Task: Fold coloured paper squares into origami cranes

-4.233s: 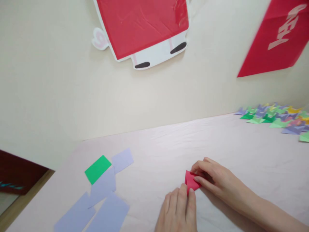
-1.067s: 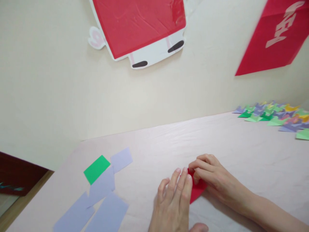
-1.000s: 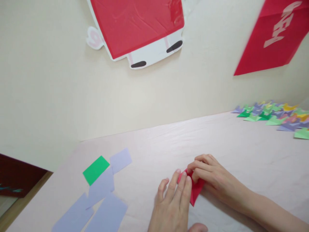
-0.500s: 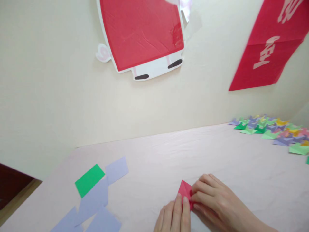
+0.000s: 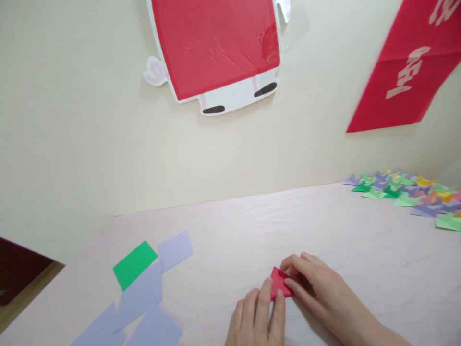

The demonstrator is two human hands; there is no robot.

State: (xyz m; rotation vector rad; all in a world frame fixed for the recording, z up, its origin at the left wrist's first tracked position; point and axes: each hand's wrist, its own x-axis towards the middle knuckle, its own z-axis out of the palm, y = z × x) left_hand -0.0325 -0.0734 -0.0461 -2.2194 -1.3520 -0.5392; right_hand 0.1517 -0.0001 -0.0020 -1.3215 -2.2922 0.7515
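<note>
A small red folded paper (image 5: 279, 285) lies on the pale cloth in front of me, with a corner pointing away. My left hand (image 5: 254, 315) holds it down from the left and near side, two fingertips pressed on its edges. At its right edge my right hand (image 5: 320, 293) has the thumb on top and the fingers bent over the far side, pinching the paper. The fingers partly cover its right side.
Left of my hands lie several lilac paper sheets (image 5: 142, 293) and a green sheet (image 5: 135, 265). Several small folded paper pieces (image 5: 410, 190) stand at the far right. Behind the cloth-covered surface (image 5: 223, 230) rises a wall (image 5: 252, 154) with red decorations.
The red paper now shows a smaller, more compact shape. My right hand's fingers have moved to its far edge and the thumb has come onto its top. The view has shifted slightly.
</note>
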